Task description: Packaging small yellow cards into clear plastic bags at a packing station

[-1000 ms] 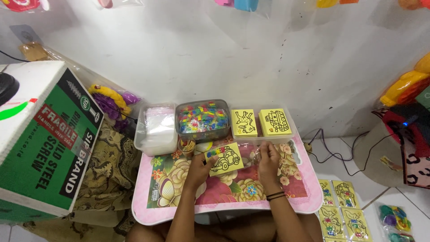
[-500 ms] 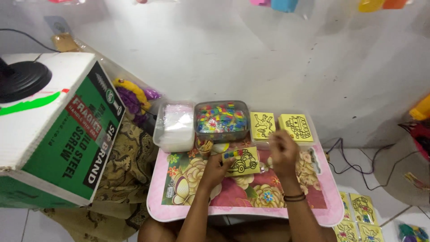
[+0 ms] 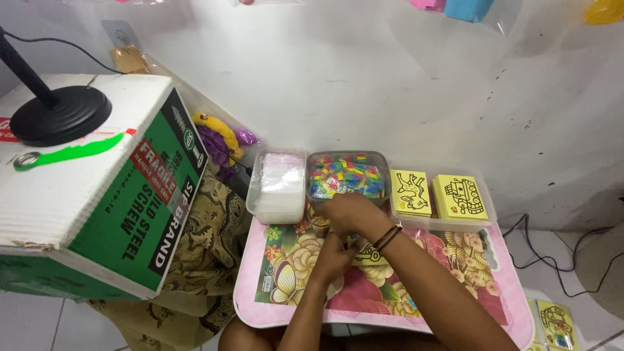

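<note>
Pink floral bench (image 3: pixel 455 305) against a white wall. Landmark: tub of coloured pieces (image 3: pixel 346 174) at the bench's far edge. Left of it, a tub of clear bags (image 3: pixel 278 185); right, two yellow picture cards (image 3: pixel 411 192). Big cardboard box (image 3: pixel 97 195) farther left. Right hand (image 3: pixel 348 213) reaches just before the tub, fingers curled downward, grip unclear. Left hand (image 3: pixel 333 257) nearer, pinching a yellow card (image 3: pixel 369 253) flat on the bench.

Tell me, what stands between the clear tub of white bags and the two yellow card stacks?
In the head view, the clear tub of small colourful pieces stands between them, with the right hand at its near edge.
</note>
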